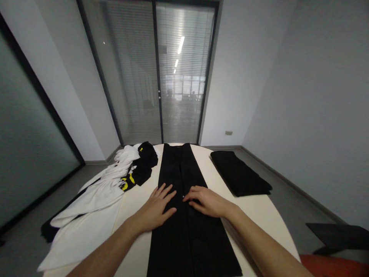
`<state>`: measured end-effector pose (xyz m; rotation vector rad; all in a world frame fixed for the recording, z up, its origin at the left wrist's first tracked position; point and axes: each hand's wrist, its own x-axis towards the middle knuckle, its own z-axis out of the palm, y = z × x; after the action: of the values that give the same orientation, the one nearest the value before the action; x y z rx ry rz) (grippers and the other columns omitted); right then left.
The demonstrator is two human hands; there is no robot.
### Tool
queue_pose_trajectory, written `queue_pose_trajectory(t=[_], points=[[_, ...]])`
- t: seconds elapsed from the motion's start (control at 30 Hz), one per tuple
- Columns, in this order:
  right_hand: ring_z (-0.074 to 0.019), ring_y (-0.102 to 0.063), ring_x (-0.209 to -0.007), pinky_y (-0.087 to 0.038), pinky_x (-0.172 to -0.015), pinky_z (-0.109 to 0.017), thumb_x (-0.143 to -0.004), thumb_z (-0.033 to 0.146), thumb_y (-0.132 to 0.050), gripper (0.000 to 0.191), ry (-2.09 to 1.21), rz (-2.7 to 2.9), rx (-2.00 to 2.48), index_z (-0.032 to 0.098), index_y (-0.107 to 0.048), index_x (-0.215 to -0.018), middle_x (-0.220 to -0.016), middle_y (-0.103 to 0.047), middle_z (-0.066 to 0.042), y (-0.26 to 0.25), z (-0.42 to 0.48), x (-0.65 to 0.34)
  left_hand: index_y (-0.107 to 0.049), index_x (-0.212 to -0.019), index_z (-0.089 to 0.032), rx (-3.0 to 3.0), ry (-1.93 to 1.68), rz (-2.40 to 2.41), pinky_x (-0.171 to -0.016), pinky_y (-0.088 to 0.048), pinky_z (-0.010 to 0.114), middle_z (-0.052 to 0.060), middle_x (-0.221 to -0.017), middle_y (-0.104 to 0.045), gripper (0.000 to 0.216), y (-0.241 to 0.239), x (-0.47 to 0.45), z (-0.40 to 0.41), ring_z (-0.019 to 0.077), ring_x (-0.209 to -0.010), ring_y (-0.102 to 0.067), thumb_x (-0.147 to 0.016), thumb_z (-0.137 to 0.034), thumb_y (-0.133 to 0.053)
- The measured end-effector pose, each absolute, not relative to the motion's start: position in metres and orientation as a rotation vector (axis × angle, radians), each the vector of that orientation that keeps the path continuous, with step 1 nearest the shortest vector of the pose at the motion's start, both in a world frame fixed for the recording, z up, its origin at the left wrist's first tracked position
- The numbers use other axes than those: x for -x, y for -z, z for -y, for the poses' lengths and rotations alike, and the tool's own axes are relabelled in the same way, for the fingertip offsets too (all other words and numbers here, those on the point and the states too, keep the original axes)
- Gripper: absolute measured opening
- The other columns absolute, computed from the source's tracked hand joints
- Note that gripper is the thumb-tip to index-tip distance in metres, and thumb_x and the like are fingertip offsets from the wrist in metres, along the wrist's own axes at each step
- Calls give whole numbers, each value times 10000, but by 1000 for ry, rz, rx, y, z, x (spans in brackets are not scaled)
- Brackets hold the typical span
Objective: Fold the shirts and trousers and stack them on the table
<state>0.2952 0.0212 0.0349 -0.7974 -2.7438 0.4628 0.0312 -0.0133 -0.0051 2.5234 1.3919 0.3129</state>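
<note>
A pair of black trousers (175, 169) lies spread lengthwise on the table, waistband at the far edge and legs toward me. My left hand (158, 204) rests flat on the left side of the trousers, fingers spread, holding nothing. Over the middle, near the gap between the legs, is my right hand (206, 202), its fingers curled and the thumb tucked under. A tiny white speck (183, 197) shows right at its index fingertip; what it is, and whether the fingers grip it, is too small to tell.
On the left of the cream round table (135, 227) lies a loose heap of white cloth (98, 196) with black garments bearing yellow prints (141, 169). A folded black garment (239, 173) sits at the right. A red chair seat (331, 265) shows at lower right.
</note>
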Motion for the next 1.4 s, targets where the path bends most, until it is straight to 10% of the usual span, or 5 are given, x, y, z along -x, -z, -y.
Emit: queue_pose_trajectory(t=[0.8,1.4], points=[[-189,-603,-914,-450,-833,-301,-896,115,-527,179,-493,2756,736,205,-640,-1001,-948,-664,-47,-30,-22,-292,-353,-1524,-303,-2545,-371,-1372,-1201,-201,563,69,-1635,-254,605,14,-30,10,304,-1519,-145,-983,-564,-420],[-240,-564,-1103,-449,-992,-358,-757,452,-788,435,-589,2734,784,233,-692,-1121,-1189,-590,-71,-37,-13,-292,-419,-1498,-274,-2543,-382,-1603,-1196,-202,572,86,-1617,-301,599,15,-29,5,328,-1505,-194,-974,-563,-431]])
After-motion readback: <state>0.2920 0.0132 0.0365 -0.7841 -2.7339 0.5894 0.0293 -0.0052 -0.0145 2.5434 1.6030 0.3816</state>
